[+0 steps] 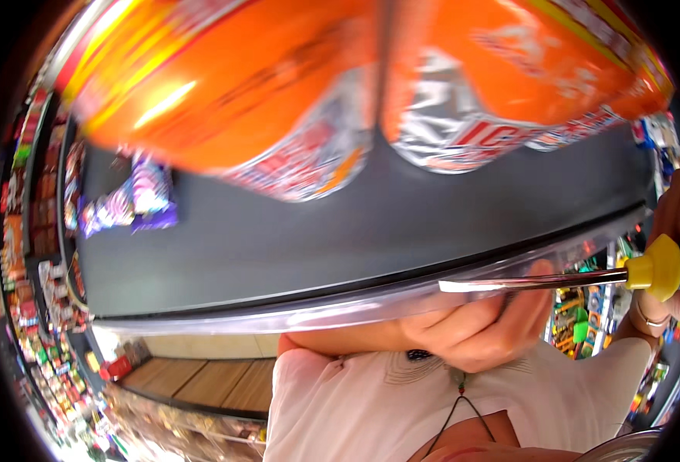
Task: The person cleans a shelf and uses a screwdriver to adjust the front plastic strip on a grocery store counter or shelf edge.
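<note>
My right hand is at the far right edge, closed round a screwdriver, its handle partly cut off by the dark rim. The screwdriver has a yellow collar and a long metal shaft pointing left, its tip over the clear plastic strip on the shelf's front edge. My left hand is curled below and against that strip, just under the shaft. Its fingers are bent in; what they hold, if anything, is hidden. The dark grey shelf spans the middle of the view.
Large orange and silver packages stand on the shelf, blurred. Small purple packets lie at its left end. Shelves of goods line the left side, and further racks show at the right. A wooden slatted surface is below left.
</note>
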The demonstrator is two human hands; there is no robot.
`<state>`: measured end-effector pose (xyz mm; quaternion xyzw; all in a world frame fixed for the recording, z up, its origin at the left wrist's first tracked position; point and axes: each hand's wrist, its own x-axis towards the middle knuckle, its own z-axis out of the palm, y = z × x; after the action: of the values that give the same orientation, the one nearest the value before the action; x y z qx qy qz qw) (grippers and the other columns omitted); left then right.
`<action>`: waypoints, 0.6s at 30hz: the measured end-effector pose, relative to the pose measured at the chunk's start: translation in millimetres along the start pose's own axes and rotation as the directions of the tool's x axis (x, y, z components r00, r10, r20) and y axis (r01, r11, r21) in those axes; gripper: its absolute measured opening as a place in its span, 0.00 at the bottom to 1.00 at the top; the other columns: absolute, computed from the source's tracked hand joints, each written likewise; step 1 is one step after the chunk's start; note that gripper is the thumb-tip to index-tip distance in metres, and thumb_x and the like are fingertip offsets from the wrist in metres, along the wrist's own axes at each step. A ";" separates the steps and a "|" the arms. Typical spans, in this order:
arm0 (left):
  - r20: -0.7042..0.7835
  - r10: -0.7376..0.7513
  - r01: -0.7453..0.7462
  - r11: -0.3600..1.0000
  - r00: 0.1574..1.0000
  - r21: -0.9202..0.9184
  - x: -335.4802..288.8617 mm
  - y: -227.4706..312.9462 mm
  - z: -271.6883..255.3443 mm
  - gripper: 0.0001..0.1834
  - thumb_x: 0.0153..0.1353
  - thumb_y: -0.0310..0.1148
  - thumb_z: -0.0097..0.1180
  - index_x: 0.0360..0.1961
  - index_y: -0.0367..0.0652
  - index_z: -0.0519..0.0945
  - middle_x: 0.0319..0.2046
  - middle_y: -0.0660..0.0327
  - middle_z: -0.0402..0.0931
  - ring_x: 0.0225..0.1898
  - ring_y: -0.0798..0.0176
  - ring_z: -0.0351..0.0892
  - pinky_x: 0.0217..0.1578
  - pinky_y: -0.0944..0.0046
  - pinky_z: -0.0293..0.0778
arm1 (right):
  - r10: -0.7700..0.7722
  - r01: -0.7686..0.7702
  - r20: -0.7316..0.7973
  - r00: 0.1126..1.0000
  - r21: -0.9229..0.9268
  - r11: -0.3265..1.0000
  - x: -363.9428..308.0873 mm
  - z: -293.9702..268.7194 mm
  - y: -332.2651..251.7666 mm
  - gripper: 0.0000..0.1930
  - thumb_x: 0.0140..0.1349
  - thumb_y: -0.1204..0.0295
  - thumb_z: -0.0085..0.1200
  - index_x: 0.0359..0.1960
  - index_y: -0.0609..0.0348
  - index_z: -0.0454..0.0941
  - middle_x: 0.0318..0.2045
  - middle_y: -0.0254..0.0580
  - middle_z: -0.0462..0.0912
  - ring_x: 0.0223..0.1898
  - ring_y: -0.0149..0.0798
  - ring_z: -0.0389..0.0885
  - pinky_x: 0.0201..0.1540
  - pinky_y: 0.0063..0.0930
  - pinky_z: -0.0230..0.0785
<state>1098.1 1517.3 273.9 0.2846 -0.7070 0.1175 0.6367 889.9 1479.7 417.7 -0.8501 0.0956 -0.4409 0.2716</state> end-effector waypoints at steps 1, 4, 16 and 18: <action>-0.004 -0.003 0.003 1.000 1.000 -0.013 -0.7 0.3 0.2 0.12 0.36 0.34 0.63 0.27 0.58 0.85 0.33 0.78 0.78 0.21 0.77 0.65 0.28 0.75 0.58 | -0.025 0.019 0.028 0.999 0.180 0.983 0.5 3.9 13.4 0.23 0.67 0.55 0.48 0.50 0.63 0.65 0.47 0.59 0.74 0.35 0.46 0.81 0.37 0.21 0.81; -0.004 0.002 -0.002 0.998 1.000 -0.056 -1.7 -0.7 2.5 0.11 0.36 0.33 0.62 0.26 0.55 0.85 0.32 0.76 0.78 0.24 0.76 0.70 0.27 0.76 0.60 | 0.002 -0.028 0.112 0.994 0.231 0.973 4.4 25.0 34.7 0.22 0.65 0.58 0.51 0.49 0.63 0.65 0.44 0.57 0.74 0.35 0.46 0.81 0.36 0.21 0.80; 0.000 0.075 -0.075 0.992 0.997 -0.104 0.5 -6.8 1.2 0.08 0.53 0.34 0.55 0.32 0.47 0.83 0.37 0.71 0.78 0.24 0.78 0.69 0.21 0.77 0.55 | 0.117 -0.129 0.120 0.986 0.100 0.987 10.0 17.4 14.7 0.19 0.57 0.68 0.60 0.43 0.63 0.65 0.33 0.49 0.77 0.32 0.42 0.83 0.32 0.21 0.79; 0.011 0.044 -0.044 0.998 0.999 -0.041 0.6 -4.5 0.6 0.09 0.39 0.33 0.58 0.26 0.55 0.83 0.37 0.75 0.80 0.20 0.78 0.65 0.19 0.76 0.50 | 0.129 -0.131 0.074 0.989 0.030 0.991 9.0 3.8 -1.1 0.19 0.56 0.69 0.62 0.42 0.63 0.65 0.31 0.48 0.77 0.31 0.42 0.83 0.31 0.21 0.78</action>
<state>1100.1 1513.2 273.5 0.2567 -0.7191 0.1155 0.6354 898.2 1478.4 422.9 -0.8525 0.1333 -0.3930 0.3178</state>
